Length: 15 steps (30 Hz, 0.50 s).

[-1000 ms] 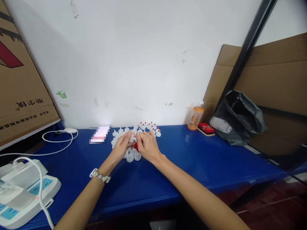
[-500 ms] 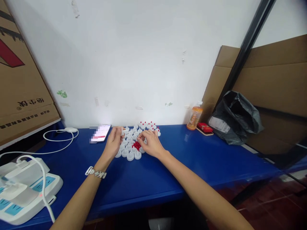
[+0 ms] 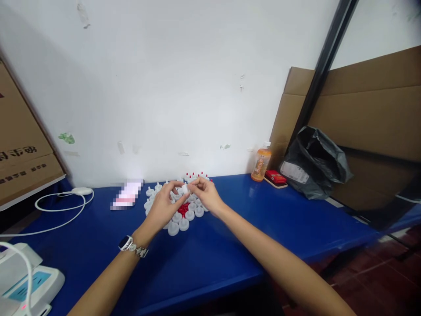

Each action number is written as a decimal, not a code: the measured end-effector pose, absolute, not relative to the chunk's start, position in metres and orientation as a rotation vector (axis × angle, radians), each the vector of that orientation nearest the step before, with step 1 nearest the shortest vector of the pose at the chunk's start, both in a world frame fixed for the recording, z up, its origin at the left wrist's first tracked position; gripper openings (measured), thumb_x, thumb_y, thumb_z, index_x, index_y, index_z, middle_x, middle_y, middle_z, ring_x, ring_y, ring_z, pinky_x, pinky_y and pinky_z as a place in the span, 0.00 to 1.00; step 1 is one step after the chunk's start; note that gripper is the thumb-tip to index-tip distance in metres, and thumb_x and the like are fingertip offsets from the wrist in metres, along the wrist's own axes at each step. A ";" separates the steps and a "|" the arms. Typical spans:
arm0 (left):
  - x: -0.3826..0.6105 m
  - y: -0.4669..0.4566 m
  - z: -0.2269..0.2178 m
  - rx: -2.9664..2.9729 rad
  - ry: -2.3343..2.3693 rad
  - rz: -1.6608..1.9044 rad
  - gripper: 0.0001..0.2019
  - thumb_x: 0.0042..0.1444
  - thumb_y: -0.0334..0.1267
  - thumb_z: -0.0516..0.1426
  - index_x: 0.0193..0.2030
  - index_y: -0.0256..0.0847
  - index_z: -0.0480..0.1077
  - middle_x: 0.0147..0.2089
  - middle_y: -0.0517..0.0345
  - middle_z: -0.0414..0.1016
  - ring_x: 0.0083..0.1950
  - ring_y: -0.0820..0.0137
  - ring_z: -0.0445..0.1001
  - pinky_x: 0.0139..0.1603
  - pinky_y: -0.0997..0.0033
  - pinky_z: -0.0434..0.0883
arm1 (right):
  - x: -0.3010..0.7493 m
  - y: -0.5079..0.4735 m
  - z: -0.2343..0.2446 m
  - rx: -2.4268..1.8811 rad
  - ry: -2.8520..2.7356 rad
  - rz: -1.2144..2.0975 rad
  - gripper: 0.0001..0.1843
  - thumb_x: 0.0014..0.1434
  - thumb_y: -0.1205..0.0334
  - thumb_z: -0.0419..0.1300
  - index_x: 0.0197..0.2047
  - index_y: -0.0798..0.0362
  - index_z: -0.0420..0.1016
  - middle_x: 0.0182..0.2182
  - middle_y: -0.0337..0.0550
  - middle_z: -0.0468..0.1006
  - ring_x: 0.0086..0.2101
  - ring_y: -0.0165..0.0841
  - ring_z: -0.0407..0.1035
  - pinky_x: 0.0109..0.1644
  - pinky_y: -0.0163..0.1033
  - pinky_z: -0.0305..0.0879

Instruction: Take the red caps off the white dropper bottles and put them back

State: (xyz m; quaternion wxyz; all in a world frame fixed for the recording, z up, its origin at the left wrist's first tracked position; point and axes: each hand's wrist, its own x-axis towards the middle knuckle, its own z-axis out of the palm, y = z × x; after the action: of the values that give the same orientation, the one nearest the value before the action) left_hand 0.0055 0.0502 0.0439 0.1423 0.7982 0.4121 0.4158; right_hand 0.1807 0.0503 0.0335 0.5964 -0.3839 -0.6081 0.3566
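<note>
Several small white plastic caps [image 3: 179, 218] lie clustered on the blue table [image 3: 230, 245], some with red tips, around a little pile of red pieces [image 3: 183, 209]. My left hand [image 3: 164, 206] and my right hand [image 3: 205, 196] meet just above the cluster. Both pinch one white cap [image 3: 185, 189] between thumbs and fingertips. A metal watch sits on my left wrist.
A phone [image 3: 126, 196] lies left of the caps, a white cable and mouse [image 3: 80, 191] further left, and a white device [image 3: 23, 281] at the near left. An orange bottle [image 3: 261, 164], a red pack [image 3: 275, 177], a black bag [image 3: 312, 162] and cardboard stand at right.
My hands had parted to the cluster half a second ago; now they are together again, raised, pinching one white cap. The view has shifted right and down a little.
</note>
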 end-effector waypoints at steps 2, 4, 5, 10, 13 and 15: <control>0.008 0.052 0.051 2.355 1.204 1.224 0.19 0.59 0.52 0.59 0.52 0.46 0.70 0.43 0.56 0.72 0.42 0.64 0.71 0.42 0.64 0.68 | 0.195 0.063 0.044 -0.958 -1.454 0.753 0.11 0.56 0.53 0.62 0.35 0.53 0.72 0.27 0.39 0.77 0.29 0.31 0.71 0.36 0.36 0.65; 0.008 0.052 0.054 2.404 1.193 1.289 0.15 0.61 0.49 0.57 0.50 0.46 0.70 0.44 0.55 0.73 0.44 0.63 0.71 0.46 0.62 0.68 | 0.209 0.078 0.053 -1.137 -1.556 0.583 0.07 0.57 0.59 0.60 0.36 0.54 0.74 0.28 0.41 0.78 0.30 0.31 0.72 0.36 0.36 0.65; 0.007 0.051 0.053 2.433 1.173 1.322 0.12 0.63 0.47 0.56 0.48 0.45 0.70 0.45 0.55 0.73 0.45 0.63 0.71 0.48 0.61 0.68 | 0.215 0.086 0.056 -1.260 -1.620 0.511 0.06 0.58 0.61 0.59 0.36 0.54 0.75 0.29 0.42 0.79 0.30 0.32 0.72 0.36 0.36 0.65; -0.005 0.045 0.042 2.611 1.009 1.321 0.06 0.65 0.40 0.53 0.39 0.44 0.69 0.46 0.54 0.73 0.50 0.61 0.69 0.53 0.59 0.65 | 0.224 0.117 0.059 -1.713 -2.002 0.131 0.11 0.60 0.65 0.56 0.41 0.52 0.80 0.39 0.46 0.83 0.39 0.36 0.75 0.42 0.37 0.63; -0.009 0.045 0.038 2.628 0.994 1.279 0.06 0.64 0.39 0.54 0.37 0.44 0.70 0.47 0.54 0.73 0.49 0.61 0.69 0.53 0.59 0.65 | 0.216 0.127 0.058 -1.787 -2.107 0.070 0.10 0.58 0.67 0.57 0.37 0.52 0.81 0.38 0.46 0.83 0.43 0.39 0.74 0.48 0.40 0.61; -0.009 0.046 0.036 2.621 0.995 1.263 0.06 0.64 0.39 0.54 0.36 0.43 0.70 0.47 0.54 0.72 0.50 0.61 0.69 0.53 0.58 0.65 | 0.210 0.131 0.056 -1.811 -2.128 0.079 0.09 0.56 0.68 0.58 0.35 0.52 0.81 0.38 0.48 0.83 0.44 0.40 0.74 0.52 0.43 0.59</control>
State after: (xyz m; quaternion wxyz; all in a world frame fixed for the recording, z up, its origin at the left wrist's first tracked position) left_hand -0.0087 0.0461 0.0363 0.0335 0.8519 0.3235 0.4106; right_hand 0.2100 0.1308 0.0562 0.1721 -0.6381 -0.7499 0.0277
